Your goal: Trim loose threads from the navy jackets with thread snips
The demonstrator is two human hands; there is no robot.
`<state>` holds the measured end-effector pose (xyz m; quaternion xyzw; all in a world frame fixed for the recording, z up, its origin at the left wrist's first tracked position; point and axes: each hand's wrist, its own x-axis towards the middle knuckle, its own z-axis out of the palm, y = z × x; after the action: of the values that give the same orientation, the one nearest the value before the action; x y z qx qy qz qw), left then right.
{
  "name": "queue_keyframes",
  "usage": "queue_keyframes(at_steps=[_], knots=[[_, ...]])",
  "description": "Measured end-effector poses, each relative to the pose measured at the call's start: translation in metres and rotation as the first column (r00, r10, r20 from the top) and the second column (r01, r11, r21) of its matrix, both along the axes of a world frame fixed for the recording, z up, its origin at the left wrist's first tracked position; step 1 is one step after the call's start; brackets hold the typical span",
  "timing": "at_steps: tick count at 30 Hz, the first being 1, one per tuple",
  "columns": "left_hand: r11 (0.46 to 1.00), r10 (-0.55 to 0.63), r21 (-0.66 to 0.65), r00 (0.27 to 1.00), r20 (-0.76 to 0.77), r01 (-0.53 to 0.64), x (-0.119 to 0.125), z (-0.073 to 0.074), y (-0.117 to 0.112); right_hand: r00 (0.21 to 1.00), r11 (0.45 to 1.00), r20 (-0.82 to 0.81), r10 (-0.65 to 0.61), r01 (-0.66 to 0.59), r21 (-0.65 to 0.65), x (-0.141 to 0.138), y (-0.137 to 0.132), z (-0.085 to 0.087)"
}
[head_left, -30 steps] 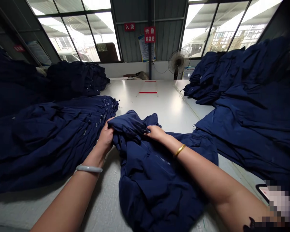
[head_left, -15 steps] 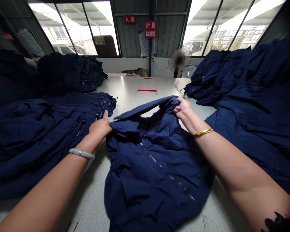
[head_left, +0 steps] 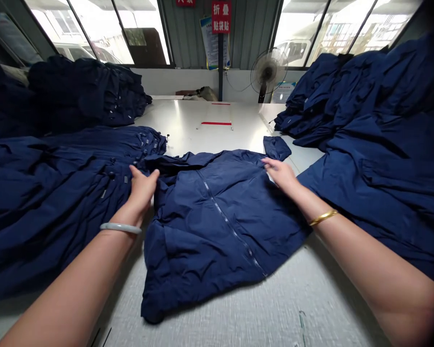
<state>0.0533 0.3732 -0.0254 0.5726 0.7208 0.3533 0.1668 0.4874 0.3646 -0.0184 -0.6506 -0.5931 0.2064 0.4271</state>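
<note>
A navy zip-front jacket (head_left: 217,221) lies spread flat on the white table (head_left: 238,308), its zipper running diagonally down the middle. My left hand (head_left: 142,187) rests on the jacket's left upper edge, fingers stretched out and apart. My right hand (head_left: 281,172) lies flat on the jacket's right upper corner, fingers extended. A folded sleeve end (head_left: 277,147) sticks out just beyond my right hand.
A stack of navy garments (head_left: 58,193) fills the left side, with another heap (head_left: 90,94) behind it. More navy piles (head_left: 376,144) cover the right. A fan (head_left: 268,72) stands at the far edge by red tape marks (head_left: 216,123).
The bunched jacket was pulled apart by both hands and laid flat. My right hand moved right then down onto the fabric; both hands went from gripping to lying open.
</note>
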Motion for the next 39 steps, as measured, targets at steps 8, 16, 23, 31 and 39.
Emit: queue_keyframes(at_steps=[8, 16, 23, 31, 39], knots=[[0.945, -0.197, -0.318, 0.909, -0.367, 0.076, 0.010, -0.046, -0.026, 0.802, 0.955, 0.529, 0.277, -0.168, -0.245, -0.049, -0.002, -0.060], [0.927, -0.163, -0.372, 0.840, -0.517, -0.049, -0.015, -0.043, 0.014, 0.692, 0.955, 0.708, 0.142, 0.092, -0.281, -0.011, -0.027, -0.071], [0.934, -0.260, -0.349, 0.810, -0.525, 0.074, 0.014, -0.003, -0.011, 0.675, 0.911, 0.720, 0.160, 0.179, -0.370, 0.011, -0.031, -0.046], [0.862, -0.507, -0.379, 0.608, -0.611, 0.338, 0.043, -0.011, -0.205, 0.585, 0.847, 0.664, 0.465, -0.512, -0.142, -0.106, -0.032, -0.006], [0.902, -0.424, -0.375, 0.599, -0.680, 0.213, 0.051, -0.049, -0.267, 0.451, 0.711, 0.678, 0.581, -0.687, -0.152, -0.198, -0.018, -0.062]])
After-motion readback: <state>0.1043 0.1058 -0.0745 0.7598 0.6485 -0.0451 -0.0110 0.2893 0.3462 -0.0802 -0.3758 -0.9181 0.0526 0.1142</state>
